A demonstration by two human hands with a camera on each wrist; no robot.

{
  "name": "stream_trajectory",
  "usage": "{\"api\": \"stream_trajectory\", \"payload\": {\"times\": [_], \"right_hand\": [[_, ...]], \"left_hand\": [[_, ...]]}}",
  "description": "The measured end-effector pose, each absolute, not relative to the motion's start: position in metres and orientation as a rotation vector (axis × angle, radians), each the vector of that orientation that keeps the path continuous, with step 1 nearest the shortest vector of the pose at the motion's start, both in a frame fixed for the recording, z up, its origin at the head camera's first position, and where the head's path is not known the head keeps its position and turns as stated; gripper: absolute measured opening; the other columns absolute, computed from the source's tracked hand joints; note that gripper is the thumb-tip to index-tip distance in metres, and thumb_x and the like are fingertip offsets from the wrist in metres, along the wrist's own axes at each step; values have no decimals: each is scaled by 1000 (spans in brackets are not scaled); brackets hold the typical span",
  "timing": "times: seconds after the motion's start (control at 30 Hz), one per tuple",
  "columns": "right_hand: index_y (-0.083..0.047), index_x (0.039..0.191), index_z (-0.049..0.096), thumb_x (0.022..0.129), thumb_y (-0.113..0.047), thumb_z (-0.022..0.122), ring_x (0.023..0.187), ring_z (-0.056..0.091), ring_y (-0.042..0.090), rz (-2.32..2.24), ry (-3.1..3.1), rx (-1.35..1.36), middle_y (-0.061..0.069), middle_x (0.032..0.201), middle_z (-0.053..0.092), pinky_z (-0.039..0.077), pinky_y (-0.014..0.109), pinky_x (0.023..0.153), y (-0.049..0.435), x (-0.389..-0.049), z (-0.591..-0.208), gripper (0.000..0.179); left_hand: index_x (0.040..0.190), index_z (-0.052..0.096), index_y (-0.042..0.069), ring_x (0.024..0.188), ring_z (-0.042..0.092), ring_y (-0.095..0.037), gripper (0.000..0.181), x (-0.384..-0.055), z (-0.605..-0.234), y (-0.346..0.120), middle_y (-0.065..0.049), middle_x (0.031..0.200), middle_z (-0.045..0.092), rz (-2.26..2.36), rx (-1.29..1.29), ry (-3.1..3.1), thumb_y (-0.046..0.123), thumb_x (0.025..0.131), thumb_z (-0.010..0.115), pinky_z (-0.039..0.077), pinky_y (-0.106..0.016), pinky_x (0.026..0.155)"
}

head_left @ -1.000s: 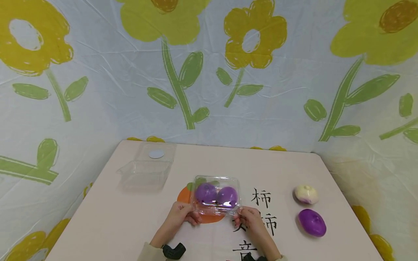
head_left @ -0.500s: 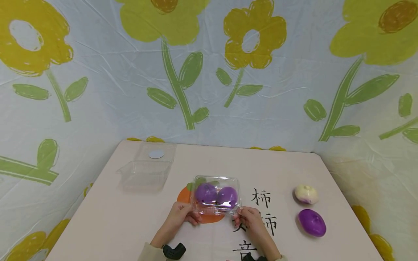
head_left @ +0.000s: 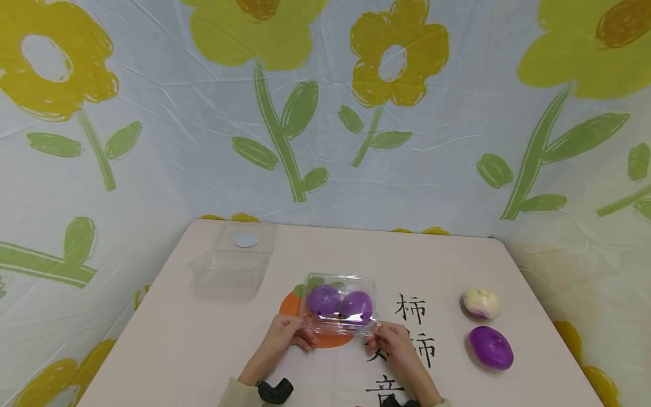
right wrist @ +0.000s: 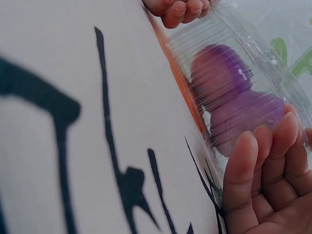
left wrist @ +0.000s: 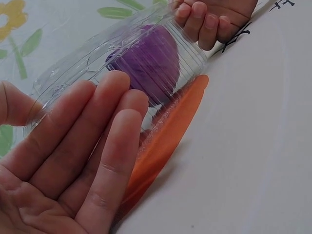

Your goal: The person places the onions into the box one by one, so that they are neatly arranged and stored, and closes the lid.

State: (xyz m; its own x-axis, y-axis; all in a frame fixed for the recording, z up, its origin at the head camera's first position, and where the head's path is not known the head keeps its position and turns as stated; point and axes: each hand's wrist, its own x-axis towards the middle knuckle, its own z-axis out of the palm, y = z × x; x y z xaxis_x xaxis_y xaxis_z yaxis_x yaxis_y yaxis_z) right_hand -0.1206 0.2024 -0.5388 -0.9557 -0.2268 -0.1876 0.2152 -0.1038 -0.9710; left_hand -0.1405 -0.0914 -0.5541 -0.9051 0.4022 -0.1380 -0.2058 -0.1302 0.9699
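Note:
In the head view, a closed clear plastic clamshell box (head_left: pixel 338 328) with two purple, onion-like round things (head_left: pixel 325 300) inside is over the orange fruit print on the table. My left hand (head_left: pixel 285 337) pinches its near left corner, thumb above and fingers beneath. At the near right corner, my right hand (head_left: pixel 395 343) pinches the rim likewise. Through the ribbed wall, the left wrist view shows a purple round thing (left wrist: pixel 163 63). Both purple things (right wrist: pixel 222 73) appear in the right wrist view, touching each other.
Farther back on the left, a second clear clamshell box (head_left: pixel 229 274) stands with its lid (head_left: pixel 246 229) raised. On the right lie a whitish, onion-like thing (head_left: pixel 481 303) and a purple one (head_left: pixel 490 347). Black characters (head_left: pixel 411 308) mark the table (head_left: pixel 168 339); flowered cloth (head_left: pixel 203 113) surrounds it.
The whole head view has shifted slightly, so everything sits a little farther right. Both hands keep their hold on the box's near corners.

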Motion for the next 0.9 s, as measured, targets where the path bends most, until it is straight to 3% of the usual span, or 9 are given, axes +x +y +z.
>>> {"api": "stream_trajectory", "payload": {"times": [0.67,0.9], "right_hand": [[6,88,63,97,-10,49,71,62,15,-2117,1905,20,9,81,65,58,26,73,200,-119,-537,23],[8,91,49,95,-4,47,66,61,20,-2232,1939,77,13,76,58,58,30,65,195,-118,-539,13]], "left_hand": [[90,67,-14,70,72,-20,37,-139,-559,-90,-15,81,73,2110,259,1777,11,100,42,61,-32,69],[86,60,-18,62,70,-19,37,-139,-560,-89,-16,74,71,2186,264,1844,10,100,42,61,-36,63]]}}
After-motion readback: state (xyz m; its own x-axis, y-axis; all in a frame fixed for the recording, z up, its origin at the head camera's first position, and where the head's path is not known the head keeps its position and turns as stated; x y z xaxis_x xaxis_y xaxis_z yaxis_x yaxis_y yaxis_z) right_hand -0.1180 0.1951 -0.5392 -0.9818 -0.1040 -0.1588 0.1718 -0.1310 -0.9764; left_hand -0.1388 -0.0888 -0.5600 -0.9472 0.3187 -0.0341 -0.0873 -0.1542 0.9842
